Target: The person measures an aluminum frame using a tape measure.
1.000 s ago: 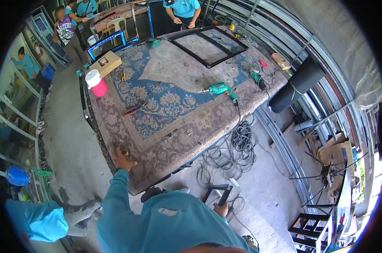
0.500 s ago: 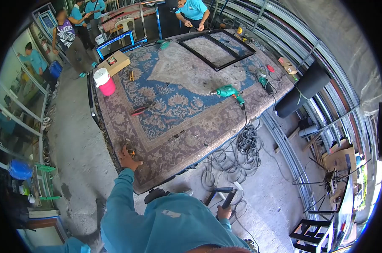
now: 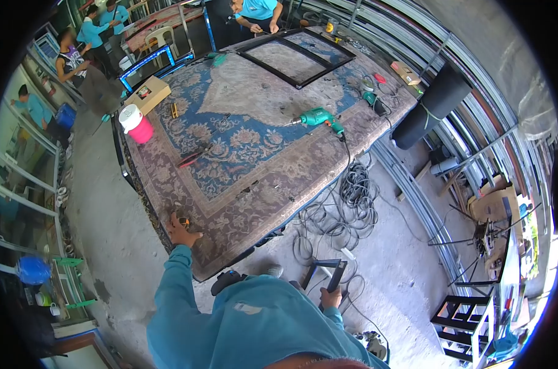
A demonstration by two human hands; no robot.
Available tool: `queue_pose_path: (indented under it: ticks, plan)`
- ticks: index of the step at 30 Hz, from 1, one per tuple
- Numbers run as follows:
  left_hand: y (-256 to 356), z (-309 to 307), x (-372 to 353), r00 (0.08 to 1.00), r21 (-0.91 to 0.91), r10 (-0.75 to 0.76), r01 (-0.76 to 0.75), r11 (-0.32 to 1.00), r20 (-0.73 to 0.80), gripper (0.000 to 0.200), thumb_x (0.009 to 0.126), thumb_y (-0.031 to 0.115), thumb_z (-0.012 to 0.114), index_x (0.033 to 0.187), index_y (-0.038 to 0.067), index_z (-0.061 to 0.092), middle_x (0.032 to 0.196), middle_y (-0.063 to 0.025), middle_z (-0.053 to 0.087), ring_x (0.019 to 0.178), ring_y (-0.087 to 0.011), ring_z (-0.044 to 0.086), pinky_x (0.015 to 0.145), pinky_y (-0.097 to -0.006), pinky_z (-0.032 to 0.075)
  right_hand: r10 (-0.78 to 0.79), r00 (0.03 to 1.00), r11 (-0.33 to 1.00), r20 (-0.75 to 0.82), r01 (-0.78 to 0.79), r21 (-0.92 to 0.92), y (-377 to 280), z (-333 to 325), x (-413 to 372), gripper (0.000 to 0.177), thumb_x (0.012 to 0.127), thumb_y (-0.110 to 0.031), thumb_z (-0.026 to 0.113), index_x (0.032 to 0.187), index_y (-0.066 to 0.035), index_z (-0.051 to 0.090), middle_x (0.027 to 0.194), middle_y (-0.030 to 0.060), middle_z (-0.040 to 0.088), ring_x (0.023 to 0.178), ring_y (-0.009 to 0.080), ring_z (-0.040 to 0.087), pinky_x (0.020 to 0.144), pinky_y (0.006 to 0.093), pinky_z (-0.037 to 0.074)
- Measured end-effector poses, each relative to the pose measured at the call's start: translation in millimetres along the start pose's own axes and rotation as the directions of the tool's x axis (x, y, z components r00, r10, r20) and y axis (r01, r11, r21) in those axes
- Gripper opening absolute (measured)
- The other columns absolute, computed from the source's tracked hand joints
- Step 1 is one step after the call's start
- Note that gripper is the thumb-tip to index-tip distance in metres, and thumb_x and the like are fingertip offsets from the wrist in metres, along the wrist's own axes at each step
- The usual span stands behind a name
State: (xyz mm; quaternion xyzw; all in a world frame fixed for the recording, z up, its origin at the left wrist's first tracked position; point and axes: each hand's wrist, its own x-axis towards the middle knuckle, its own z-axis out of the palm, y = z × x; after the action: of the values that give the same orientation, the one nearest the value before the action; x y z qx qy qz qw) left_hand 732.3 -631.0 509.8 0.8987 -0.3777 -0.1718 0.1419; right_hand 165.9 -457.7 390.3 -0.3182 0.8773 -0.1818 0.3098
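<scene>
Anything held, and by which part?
Right hand: black frame, by the near end of one bar. Left hand: at a small orange-and-black thing on the carpet; hold unclear.

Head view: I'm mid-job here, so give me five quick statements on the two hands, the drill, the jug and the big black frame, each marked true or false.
1. The left hand is at a near corner of the carpeted table. True.
2. The right hand is empty. False: the right hand grips a small dark frame.
3. The green drill lies on the carpeted table. True.
4. The pink-and-white jug stands on the floor. False: the jug stands on the carpeted table, near its left edge.
5. The big black frame lies flat at the table's far end. True.
</scene>
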Motion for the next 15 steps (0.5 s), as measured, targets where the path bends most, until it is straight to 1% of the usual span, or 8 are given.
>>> queue_pose_path:
  ticks: [3,4,6,8,9,15]
  plan:
    - [3,-2,-1,1.0,-0.012,-0.007,0.007,1.0,0.015,0.127,0.058,0.027,0.093,0.152,0.022,0.007,0.153,-0.0226,0.011,0.137,-0.0448,0.028,0.112,-0.057,0.035,0.032,0.999,0.999,0.028,-0.032,0.003,1,-1,3,0.074,0.065,-0.037,0.076,0.121,0.006,0.054,0.105,0.0302,0.065,0.102,0.0451,0.061,0.09,0.0474,0.049]
    - [4,-3,-1,1.0,-0.022,-0.008,0.008,1.0,0.019,0.127,0.059,0.027,0.093,0.152,0.022,0.007,0.154,-0.0226,0.011,0.138,-0.0448,0.027,0.112,-0.057,0.034,-0.05,0.998,0.999,-0.046,0.05,-0.002,7,3,6,0.063,0.066,-0.032,0.077,0.112,0.004,0.055,0.091,0.0249,0.065,0.086,0.0385,0.063,0.078,0.0443,0.051]
    - [3,-2,-1,1.0,-0.012,0.006,-0.006,1.0,0.017,0.127,0.059,0.026,0.093,0.152,0.022,0.006,0.154,-0.0233,0.01,0.138,-0.0451,0.026,0.113,-0.0571,0.033,-0.214,0.959,0.977,-0.188,0.212,-0.03,16,13,8,0.043,0.069,-0.024,0.078,0.095,0.002,0.056,0.064,0.0143,0.065,0.056,0.0252,0.067,0.054,0.0381,0.054]
    - [2,1,0,1.0,-0.001,0.003,-0.003,1.0,0.017,0.127,0.06,0.025,0.092,0.152,0.022,0.005,0.154,-0.0241,0.009,0.139,-0.0452,0.024,0.114,-0.0573,0.032,-0.051,0.998,0.999,-0.033,0.052,0.004,6,3,6,0.063,0.067,-0.033,0.077,0.113,0.004,0.054,0.092,0.0248,0.065,0.087,0.0387,0.063,0.079,0.0439,0.051]
    - [1,3,2,1.0,0.008,-0.007,0.006,1.0,0.019,0.126,0.06,0.025,0.092,0.152,0.022,0.005,0.154,-0.0245,0.009,0.139,-0.0453,0.024,0.114,-0.0575,0.032,0.029,0.998,1.0,0.047,-0.03,0.009,-3,-4,2,0.074,0.066,-0.038,0.077,0.122,0.005,0.053,0.106,0.0301,0.064,0.103,0.0455,0.061,0.091,0.0469,0.049]
    - [5,1,-1,0.999,0.007,-0.03,0.03,1.0,0.032,0.126,0.061,0.025,0.092,0.152,0.023,0.004,0.153,-0.0257,0.01,0.14,-0.0454,0.022,0.115,-0.0583,0.03,0.006,1.0,1.0,0.03,-0.006,0.018,-14,-6,-2,0.071,0.066,-0.036,0.077,0.119,0.005,0.055,0.102,0.0284,0.066,0.099,0.0441,0.063,0.089,0.0469,0.049]
